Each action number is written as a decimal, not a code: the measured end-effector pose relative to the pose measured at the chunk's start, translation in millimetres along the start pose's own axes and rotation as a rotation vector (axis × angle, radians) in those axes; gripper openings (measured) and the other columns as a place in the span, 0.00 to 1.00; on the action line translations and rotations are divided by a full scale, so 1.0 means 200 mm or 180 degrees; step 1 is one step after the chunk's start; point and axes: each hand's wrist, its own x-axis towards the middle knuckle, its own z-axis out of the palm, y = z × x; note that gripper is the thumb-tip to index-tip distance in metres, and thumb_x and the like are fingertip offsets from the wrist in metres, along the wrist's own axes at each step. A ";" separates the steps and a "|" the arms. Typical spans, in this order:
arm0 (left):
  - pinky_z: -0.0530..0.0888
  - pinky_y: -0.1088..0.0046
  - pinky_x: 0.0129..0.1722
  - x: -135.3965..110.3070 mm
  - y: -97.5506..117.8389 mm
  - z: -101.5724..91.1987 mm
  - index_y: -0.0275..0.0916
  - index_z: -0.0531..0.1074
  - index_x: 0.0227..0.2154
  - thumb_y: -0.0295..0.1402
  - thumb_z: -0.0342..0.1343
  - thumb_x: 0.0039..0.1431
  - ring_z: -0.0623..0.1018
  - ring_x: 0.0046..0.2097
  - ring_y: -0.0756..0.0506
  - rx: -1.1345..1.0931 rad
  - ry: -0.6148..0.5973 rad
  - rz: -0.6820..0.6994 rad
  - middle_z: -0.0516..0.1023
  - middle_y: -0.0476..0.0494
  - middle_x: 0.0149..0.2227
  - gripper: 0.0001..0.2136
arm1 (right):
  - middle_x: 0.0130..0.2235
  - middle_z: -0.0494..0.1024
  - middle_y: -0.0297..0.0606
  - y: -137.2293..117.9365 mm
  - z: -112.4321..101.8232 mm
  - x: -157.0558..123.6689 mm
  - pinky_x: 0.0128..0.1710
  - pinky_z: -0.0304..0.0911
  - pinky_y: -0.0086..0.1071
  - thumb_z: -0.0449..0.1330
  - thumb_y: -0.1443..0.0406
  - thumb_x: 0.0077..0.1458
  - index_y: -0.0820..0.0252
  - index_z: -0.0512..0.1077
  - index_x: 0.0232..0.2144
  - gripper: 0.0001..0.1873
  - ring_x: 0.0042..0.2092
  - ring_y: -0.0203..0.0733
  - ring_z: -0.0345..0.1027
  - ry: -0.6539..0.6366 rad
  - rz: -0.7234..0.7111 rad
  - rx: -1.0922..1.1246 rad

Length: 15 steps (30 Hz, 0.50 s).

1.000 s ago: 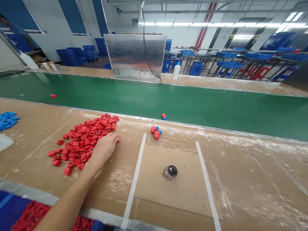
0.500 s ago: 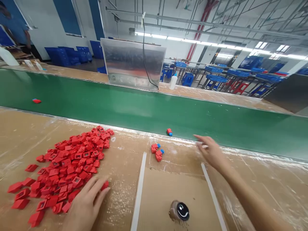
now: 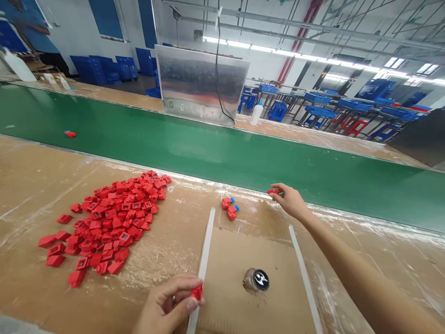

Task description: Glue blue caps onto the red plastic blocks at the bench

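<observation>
My left hand (image 3: pixel 168 304) is near the bottom edge of the view, pinching a small red plastic part (image 3: pixel 197 292) beside a white strip (image 3: pixel 203 264). My right hand (image 3: pixel 288 202) reaches over the bench by the belt edge, with a red piece (image 3: pixel 273 191) between its fingertips. A large loose pile of square red plastic parts (image 3: pixel 111 222) lies to the left on the cardboard-covered bench (image 3: pixel 167 260). Straight ahead, a few red parts with blue pieces (image 3: pixel 229 208) lie between my hands.
A round black-topped object (image 3: pixel 260 279) sits on a cardboard sheet (image 3: pixel 229 283) between white strips. Beyond the bench runs a green conveyor belt (image 3: pixel 222 153) carrying a red-and-blue part (image 3: pixel 70 134). A metal panel (image 3: pixel 201 86), a white bottle (image 3: pixel 256 114) and blue crates (image 3: pixel 90 76) stand farther back.
My left hand has lifted a red part from the pile and moved right. My right hand has closed on a red piece; the red-and-blue part no longer shows at the belt edge.
</observation>
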 end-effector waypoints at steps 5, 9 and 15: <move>0.74 0.76 0.33 -0.01 -0.02 0.17 0.43 0.82 0.36 0.39 0.69 0.48 0.75 0.33 0.49 0.0049 -0.0462 0.0003 0.80 0.45 0.35 0.11 | 0.39 0.80 0.41 -0.05 -0.16 -0.54 0.37 0.68 0.39 0.59 0.56 0.59 0.57 0.75 0.47 0.17 0.36 0.46 0.74 -0.0199 -0.0306 0.0277; 0.73 0.76 0.35 -0.03 -0.07 0.31 0.39 0.81 0.36 0.38 0.68 0.50 0.74 0.32 0.50 -0.0299 -0.0692 -0.0168 0.80 0.47 0.31 0.12 | 0.43 0.80 0.43 -0.17 -0.18 -0.91 0.42 0.70 0.42 0.58 0.55 0.61 0.57 0.74 0.48 0.17 0.43 0.47 0.74 -0.0134 -0.0592 0.0842; 0.75 0.76 0.36 -0.07 -0.17 0.39 0.37 0.79 0.36 0.36 0.69 0.50 0.76 0.33 0.50 -0.0536 -0.0558 -0.0033 0.80 0.46 0.31 0.12 | 0.46 0.75 0.44 -0.30 -0.14 -1.15 0.41 0.71 0.38 0.53 0.58 0.66 0.57 0.72 0.49 0.15 0.43 0.43 0.73 -0.0192 -0.0725 0.1044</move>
